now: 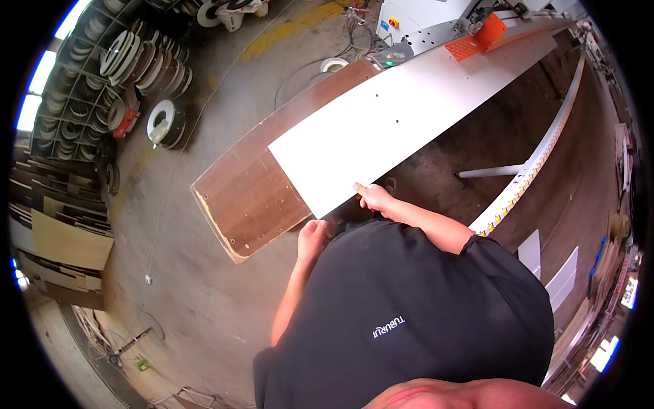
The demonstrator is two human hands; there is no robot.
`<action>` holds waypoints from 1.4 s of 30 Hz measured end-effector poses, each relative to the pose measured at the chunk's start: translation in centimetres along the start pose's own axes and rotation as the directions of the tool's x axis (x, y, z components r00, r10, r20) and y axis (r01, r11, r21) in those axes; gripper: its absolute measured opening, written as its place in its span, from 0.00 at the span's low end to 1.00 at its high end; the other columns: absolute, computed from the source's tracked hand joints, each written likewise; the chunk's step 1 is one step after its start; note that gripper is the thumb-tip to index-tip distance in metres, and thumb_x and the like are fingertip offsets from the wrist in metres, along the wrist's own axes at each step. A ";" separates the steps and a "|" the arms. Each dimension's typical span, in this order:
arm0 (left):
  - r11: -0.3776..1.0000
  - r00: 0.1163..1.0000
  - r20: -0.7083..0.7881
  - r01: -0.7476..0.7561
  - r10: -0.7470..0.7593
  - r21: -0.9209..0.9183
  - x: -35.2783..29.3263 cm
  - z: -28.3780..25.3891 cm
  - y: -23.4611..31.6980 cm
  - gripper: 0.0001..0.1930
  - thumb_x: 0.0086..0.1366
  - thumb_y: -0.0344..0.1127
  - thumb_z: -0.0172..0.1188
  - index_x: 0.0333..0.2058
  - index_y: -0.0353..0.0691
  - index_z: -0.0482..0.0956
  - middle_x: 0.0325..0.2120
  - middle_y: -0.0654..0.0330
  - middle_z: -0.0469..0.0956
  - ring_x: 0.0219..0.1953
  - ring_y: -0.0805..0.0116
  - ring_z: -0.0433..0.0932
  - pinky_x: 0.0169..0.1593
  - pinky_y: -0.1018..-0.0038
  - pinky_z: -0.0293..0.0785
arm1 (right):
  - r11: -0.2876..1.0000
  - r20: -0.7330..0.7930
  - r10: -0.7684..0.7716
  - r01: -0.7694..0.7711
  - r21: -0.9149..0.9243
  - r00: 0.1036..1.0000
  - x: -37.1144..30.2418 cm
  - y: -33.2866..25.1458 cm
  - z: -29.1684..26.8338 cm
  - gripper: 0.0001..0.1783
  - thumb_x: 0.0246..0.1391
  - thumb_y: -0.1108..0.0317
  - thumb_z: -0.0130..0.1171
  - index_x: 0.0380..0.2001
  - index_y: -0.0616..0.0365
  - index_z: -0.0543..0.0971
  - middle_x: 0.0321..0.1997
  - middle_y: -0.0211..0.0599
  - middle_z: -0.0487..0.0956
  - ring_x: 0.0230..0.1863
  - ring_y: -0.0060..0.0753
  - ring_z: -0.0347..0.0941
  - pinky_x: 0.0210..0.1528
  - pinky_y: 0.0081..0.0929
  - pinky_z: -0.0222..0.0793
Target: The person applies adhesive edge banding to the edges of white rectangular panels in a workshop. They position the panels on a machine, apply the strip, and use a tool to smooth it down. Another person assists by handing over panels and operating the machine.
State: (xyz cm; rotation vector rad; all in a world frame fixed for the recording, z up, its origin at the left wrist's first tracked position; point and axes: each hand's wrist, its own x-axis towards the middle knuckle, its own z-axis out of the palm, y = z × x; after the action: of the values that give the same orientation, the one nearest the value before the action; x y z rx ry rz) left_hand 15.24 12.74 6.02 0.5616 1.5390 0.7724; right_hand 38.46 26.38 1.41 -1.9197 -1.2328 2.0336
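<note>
A long white panel (381, 126) with a few small dark holes lies across a worn brown board (255, 198) and runs away to the machine at the far right. My right hand (373, 198) grips the panel's near long edge, thumb on top and fingers underneath, mostly hidden. Just off the panel's near left corner is my left hand (313, 238), its fingers curled closed beside the brown board. Whatever it may hold is hidden, and I cannot tell whether it touches the corner.
An orange bracket (477, 42) sits over the panel's far part, beside a white machine cabinet (419, 19). To the right curves a roller rail (524, 178). Coiled edge-banding rolls (165, 124) stand on the floor at left, near a loaded rack (71, 102). Stacked boards (71, 238) lie at the far left.
</note>
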 end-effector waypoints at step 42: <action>0.967 0.965 -0.262 0.057 0.010 0.247 13.7 12.3 10.7 0.19 0.73 0.41 0.59 0.22 0.41 0.71 0.13 0.58 0.74 0.11 0.69 0.71 0.14 0.73 0.65 | 0.877 -0.424 -0.034 0.230 0.421 0.905 5.5 1.0 -30.1 0.38 0.66 0.35 0.51 0.14 0.58 0.77 0.16 0.36 0.77 0.20 0.31 0.74 0.26 0.33 0.68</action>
State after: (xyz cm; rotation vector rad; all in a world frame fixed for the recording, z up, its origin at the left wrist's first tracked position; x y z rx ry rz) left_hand 24.83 31.68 4.79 0.6461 1.9033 0.6543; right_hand 63.92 43.39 -0.20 -1.8224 -0.6798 1.5581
